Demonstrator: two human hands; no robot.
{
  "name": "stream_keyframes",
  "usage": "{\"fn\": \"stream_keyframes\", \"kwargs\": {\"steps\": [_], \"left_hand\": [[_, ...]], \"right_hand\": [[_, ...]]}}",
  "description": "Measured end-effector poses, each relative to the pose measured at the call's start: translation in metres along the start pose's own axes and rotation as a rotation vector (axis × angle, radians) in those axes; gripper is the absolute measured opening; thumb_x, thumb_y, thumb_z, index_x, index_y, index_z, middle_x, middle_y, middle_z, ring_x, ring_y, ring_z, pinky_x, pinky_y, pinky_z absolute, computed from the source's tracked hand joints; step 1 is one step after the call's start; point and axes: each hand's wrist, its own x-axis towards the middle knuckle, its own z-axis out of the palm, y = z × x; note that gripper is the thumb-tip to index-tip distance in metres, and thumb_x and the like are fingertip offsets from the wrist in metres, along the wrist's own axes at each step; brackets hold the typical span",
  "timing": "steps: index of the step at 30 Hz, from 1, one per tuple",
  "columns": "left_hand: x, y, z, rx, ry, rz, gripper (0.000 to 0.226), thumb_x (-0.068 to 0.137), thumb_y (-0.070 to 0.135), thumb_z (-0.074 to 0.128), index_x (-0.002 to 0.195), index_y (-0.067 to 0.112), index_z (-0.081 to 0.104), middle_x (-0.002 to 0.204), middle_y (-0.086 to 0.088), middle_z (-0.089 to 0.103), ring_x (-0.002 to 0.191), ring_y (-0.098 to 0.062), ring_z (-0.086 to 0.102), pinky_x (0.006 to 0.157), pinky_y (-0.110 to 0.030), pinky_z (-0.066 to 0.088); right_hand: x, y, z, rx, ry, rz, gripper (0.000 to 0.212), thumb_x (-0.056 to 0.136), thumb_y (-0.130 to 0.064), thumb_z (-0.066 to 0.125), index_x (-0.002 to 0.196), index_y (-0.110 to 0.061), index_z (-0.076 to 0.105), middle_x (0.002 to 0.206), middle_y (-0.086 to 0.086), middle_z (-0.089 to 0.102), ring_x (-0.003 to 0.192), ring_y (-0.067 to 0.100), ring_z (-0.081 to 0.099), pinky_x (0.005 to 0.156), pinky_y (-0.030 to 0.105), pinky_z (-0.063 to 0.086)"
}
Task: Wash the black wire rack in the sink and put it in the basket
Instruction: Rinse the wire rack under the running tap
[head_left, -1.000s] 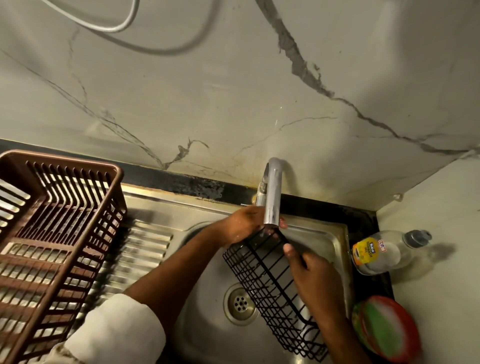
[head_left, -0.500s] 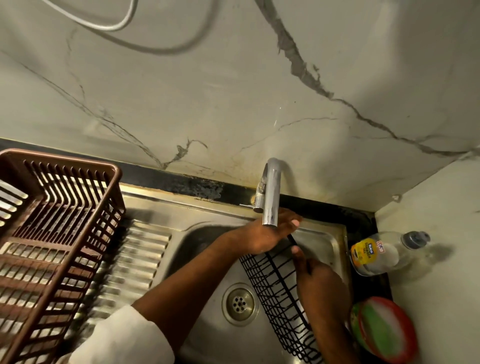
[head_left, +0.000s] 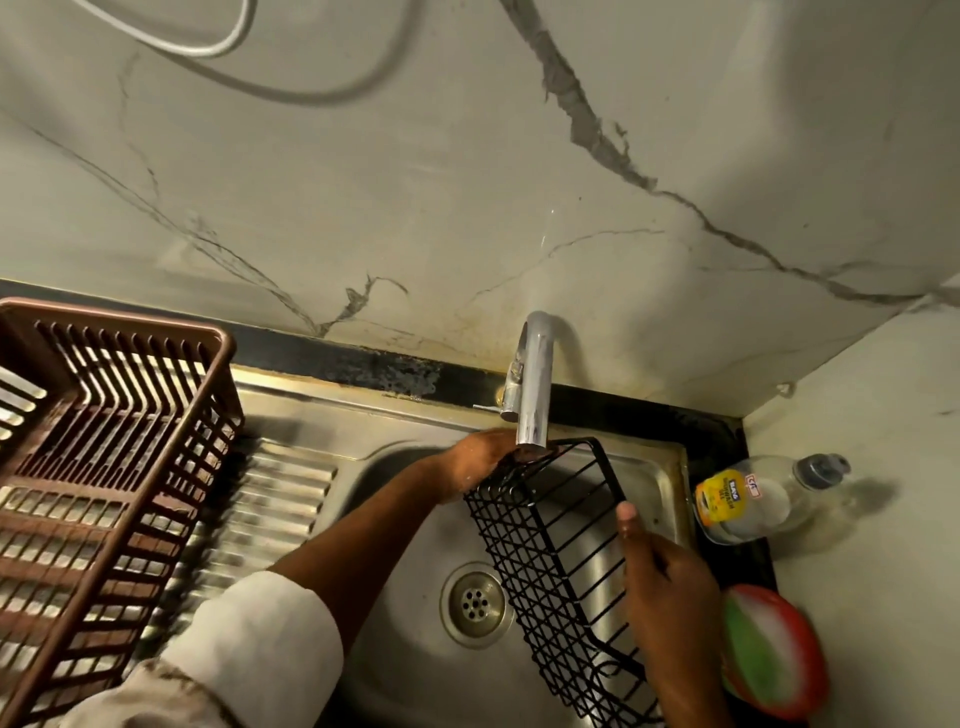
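While both hands hold it over the basin, the black wire rack (head_left: 550, 545), a long narrow basket of gridded metal wire, lies tilted inside the stainless steel sink (head_left: 405, 519), its far end up under the spout and its near end running down toward the bottom edge of the view. The left hand (head_left: 488, 462) grips the far end of the rack, fingers curled round the wire rim directly beneath the mouth of the curved chrome tap (head_left: 532, 384); a rolled cream sleeve (head_left: 260, 629) covers that forearm. The right hand (head_left: 670, 582) grips the rack's right-hand long side, the thumb laid up along the top wire and the fingers wrapped round behind, where they are hidden. Between the two forearms, on the sink floor just left of the rack, sits the round perforated metal drain (head_left: 475, 605). Well to the left of the left hand, a brown slatted plastic basket (head_left: 104, 467) stands on the ribbed steel draining board (head_left: 275, 499). Just right of the right hand, on the black worktop (head_left: 727, 452) edge, a clear plastic bottle with a yellow label and grey cap (head_left: 753, 499) lies on its side, and nearer the camera sits a round red tub holding a green pad (head_left: 769, 649). Whether water runs from the tap cannot be told. Behind the hands rises a pale veined marble wall (head_left: 415, 208) with a white cable (head_left: 208, 47) looping near its top.
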Motion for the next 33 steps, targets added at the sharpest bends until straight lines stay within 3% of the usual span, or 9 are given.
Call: {"fn": "stream_keyframes", "kwargs": {"steps": [4,7,9,12,18,23,26,29,33], "left_hand": [[0.003,0.011,0.006,0.065,-0.019,0.005,0.046,0.105,0.049,0.046,0.139,0.021,0.058,0.138,-0.004,0.059,0.127,-0.019,0.055,0.096,-0.022,0.043],[-0.004,0.032,0.02,0.192,-0.154,0.033,0.06,0.093,0.08,0.033,0.127,0.043,0.065,0.148,0.001,0.053,0.135,-0.019,0.048,0.112,-0.042,0.038],[-0.012,0.046,0.028,0.171,-0.175,0.037,0.055,0.094,0.08,0.029,0.12,0.047,0.065,0.155,0.0,0.047,0.143,-0.02,0.04,0.12,-0.05,0.029],[-0.016,0.047,0.03,0.09,-0.164,0.069,0.059,0.102,0.068,0.028,0.139,0.034,0.06,0.162,-0.002,0.038,0.148,-0.016,0.03,0.124,-0.045,0.018],[0.002,0.023,0.013,0.063,-0.107,0.032,0.07,0.097,0.071,0.04,0.145,0.022,0.055,0.152,-0.005,0.051,0.14,-0.019,0.047,0.121,-0.044,0.034],[0.003,0.001,0.007,-0.313,-0.116,-0.019,0.041,0.1,0.037,0.057,0.124,0.005,0.065,0.115,-0.012,0.075,0.11,-0.027,0.071,0.099,-0.044,0.057],[-0.002,-0.006,0.029,-0.478,-0.059,-0.083,0.035,0.109,0.027,0.035,0.098,0.01,0.063,0.08,-0.002,0.075,0.072,-0.014,0.071,0.066,-0.027,0.059],[0.001,-0.008,0.034,-0.596,0.077,-0.122,0.038,0.112,0.03,0.028,0.086,0.017,0.052,0.064,0.004,0.065,0.047,-0.004,0.061,0.043,-0.017,0.05],[-0.01,0.003,0.022,-0.701,0.068,-0.063,0.05,0.08,0.061,0.071,0.088,0.014,0.059,0.058,0.003,0.066,0.044,-0.006,0.061,0.041,-0.017,0.049]], "right_hand": [[0.0,0.007,0.009,0.016,0.067,0.047,0.069,0.088,-0.065,0.045,0.04,-0.015,0.036,0.034,-0.004,0.033,0.041,0.018,0.037,0.05,0.03,0.03],[0.001,0.011,0.018,-0.08,0.021,0.037,0.075,0.088,-0.07,0.037,0.047,-0.009,0.054,0.04,-0.001,0.049,0.045,0.02,0.05,0.051,0.028,0.036],[0.002,0.013,0.02,-0.078,0.029,0.031,0.077,0.087,-0.07,0.035,0.051,-0.007,0.061,0.045,0.004,0.054,0.05,0.019,0.054,0.053,0.026,0.038],[0.004,0.015,0.017,-0.033,0.031,0.047,0.076,0.086,-0.068,0.04,0.048,-0.004,0.058,0.044,0.01,0.052,0.05,0.024,0.053,0.055,0.027,0.039],[0.0,0.021,0.008,0.223,0.078,0.193,0.073,0.08,-0.067,0.051,0.045,-0.003,0.039,0.041,0.01,0.036,0.046,0.024,0.039,0.054,0.033,0.035],[0.007,0.029,0.012,0.547,0.088,0.458,0.084,0.066,-0.093,0.048,0.069,-0.01,0.062,0.057,0.011,0.06,0.056,0.032,0.053,0.055,0.031,0.048],[0.015,0.027,0.018,0.753,0.097,0.529,0.081,0.068,-0.089,0.056,0.094,-0.013,0.064,0.072,0.016,0.059,0.053,0.036,0.053,0.052,0.035,0.05],[0.025,0.025,0.019,0.838,0.064,0.479,0.061,0.068,-0.081,0.059,0.067,-0.021,0.052,0.055,-0.003,0.041,0.035,0.008,0.037,0.038,0.015,0.031],[0.033,0.029,0.021,0.776,-0.059,0.286,0.072,0.073,-0.081,0.058,0.09,-0.011,0.068,0.075,0.008,0.069,0.063,0.019,0.067,0.062,0.032,0.054]]}}
